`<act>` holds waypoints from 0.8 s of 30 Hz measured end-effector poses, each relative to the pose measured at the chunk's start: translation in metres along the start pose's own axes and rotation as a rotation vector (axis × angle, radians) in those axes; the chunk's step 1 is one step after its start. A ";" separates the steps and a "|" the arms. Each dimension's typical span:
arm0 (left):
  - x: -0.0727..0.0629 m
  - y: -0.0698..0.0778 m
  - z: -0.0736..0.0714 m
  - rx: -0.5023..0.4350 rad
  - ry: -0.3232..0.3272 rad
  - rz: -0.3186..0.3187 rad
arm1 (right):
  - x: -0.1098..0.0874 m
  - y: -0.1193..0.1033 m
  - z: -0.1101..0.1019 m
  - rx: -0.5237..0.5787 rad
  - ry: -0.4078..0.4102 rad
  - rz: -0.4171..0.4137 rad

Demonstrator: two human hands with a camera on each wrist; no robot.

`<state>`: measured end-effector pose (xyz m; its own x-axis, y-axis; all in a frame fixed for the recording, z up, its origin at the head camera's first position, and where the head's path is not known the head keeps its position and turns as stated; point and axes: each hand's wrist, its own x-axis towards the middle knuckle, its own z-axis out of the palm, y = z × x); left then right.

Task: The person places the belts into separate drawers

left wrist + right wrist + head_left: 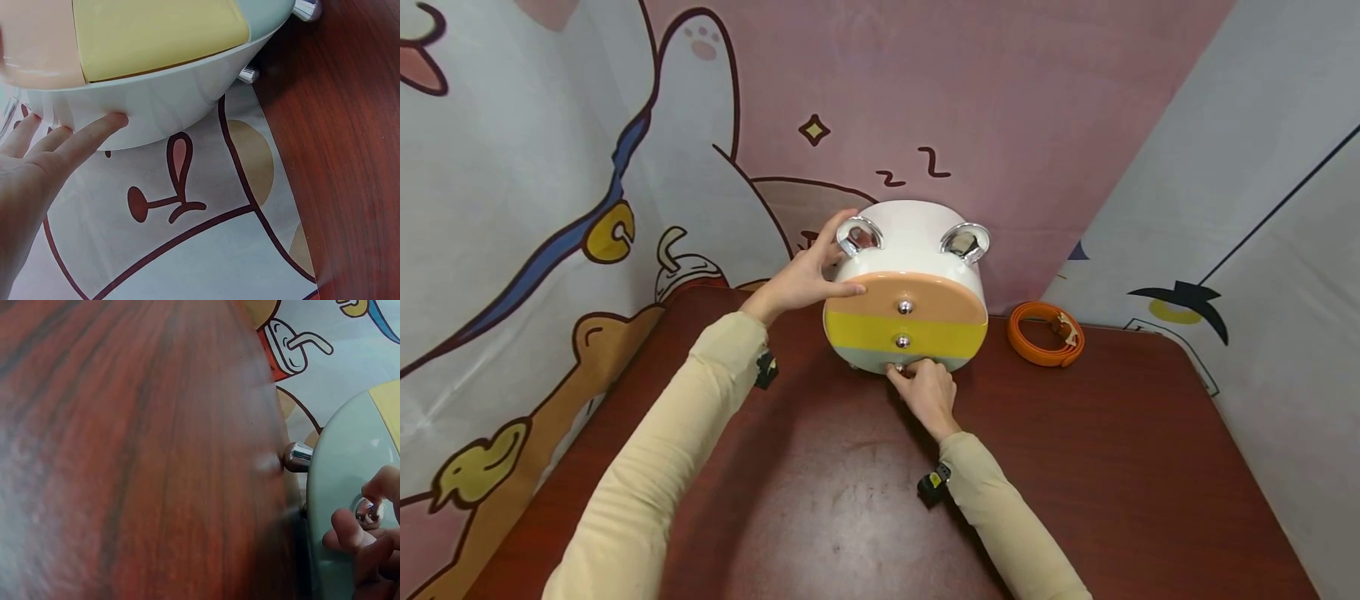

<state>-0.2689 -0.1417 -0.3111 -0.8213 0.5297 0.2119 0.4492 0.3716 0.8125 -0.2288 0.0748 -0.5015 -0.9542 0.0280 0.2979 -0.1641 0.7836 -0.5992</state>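
Note:
A white, rounded drawer box (910, 236) with peach, yellow and pale green drawer fronts stands on the table, two silver ears on top. My left hand (808, 275) steadies its left side, thumb on the peach front. In the left wrist view, the fingers (94, 132) stretch along the white side, tips pressing it. With thumb and forefinger, my right hand (928, 390) pinches the silver knob (369, 513) of the pale green bottom drawer (342, 456). That drawer looks closed. The peach and yellow drawers each show a silver knob (906, 307).
A coiled orange belt (1045, 335) with a gold-coloured buckle lies right of the box. Behind the reddish-brown wooden table (1120, 467) hangs a cartoon-printed cloth (970, 100), close to the box's back. Short silver feet (297, 457) hold the box up.

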 end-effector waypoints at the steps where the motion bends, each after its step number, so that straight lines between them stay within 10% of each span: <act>1: 0.000 0.000 0.000 -0.005 -0.002 0.003 | 0.000 0.000 0.000 0.008 0.001 -0.002; 24: 0.000 -0.001 0.000 0.009 -0.002 -0.030 | -0.006 0.001 -0.002 0.043 -0.018 -0.014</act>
<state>-0.2692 -0.1420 -0.3115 -0.8339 0.5194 0.1866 0.4276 0.3941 0.8136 -0.2224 0.0769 -0.5025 -0.9560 0.0054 0.2932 -0.1879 0.7564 -0.6266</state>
